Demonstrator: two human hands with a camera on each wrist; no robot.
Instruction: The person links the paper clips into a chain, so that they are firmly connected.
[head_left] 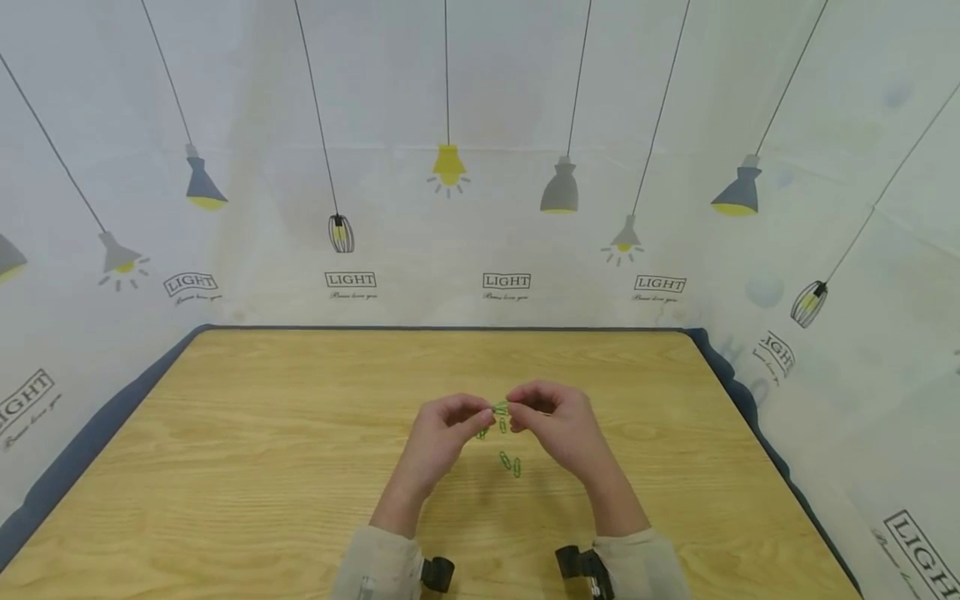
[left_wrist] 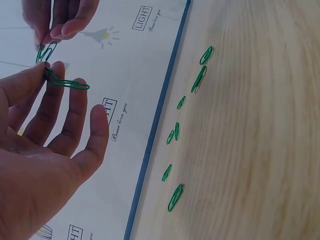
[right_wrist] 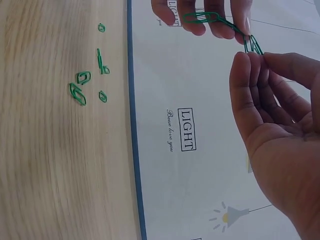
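My left hand (head_left: 442,433) and right hand (head_left: 562,425) meet above the table, fingertips close together. Between thumb and index finger, the left hand pinches a green paper clip at the junction of a short linked piece; another green clip (left_wrist: 72,84) trails from it across the fingers. The right hand (right_wrist: 280,105) pinches a green paper clip (right_wrist: 255,44) that stands up from its fingertips and reaches the left fingertips. Where the clips meet, the left fingertips partly hide them.
Several loose green paper clips (head_left: 517,467) lie scattered on the wooden table (head_left: 262,467) below the hands. A white cloth (head_left: 510,233) printed with lamps surrounds the table at the back and sides, with a dark blue border (head_left: 450,327) along its edge.
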